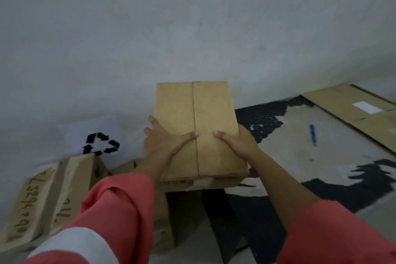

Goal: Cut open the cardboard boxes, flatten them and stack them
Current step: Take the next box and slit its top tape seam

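A closed brown cardboard box (211,113) is held up in front of me, its top seam running away from me. My left hand (162,141) grips its left side, thumb lying on the top face. My right hand (237,141) grips the right side the same way, thumb on top. A blue-handled cutter (312,134) lies on the floor to the right, apart from both hands. Flattened cardboard (353,111) lies on the floor at the far right.
More cardboard boxes sit low on the left, one with handwritten numbers (42,199) and another (162,221) under my left arm. A recycling sign (100,143) is on the grey wall. The concrete floor has black patches (265,122).
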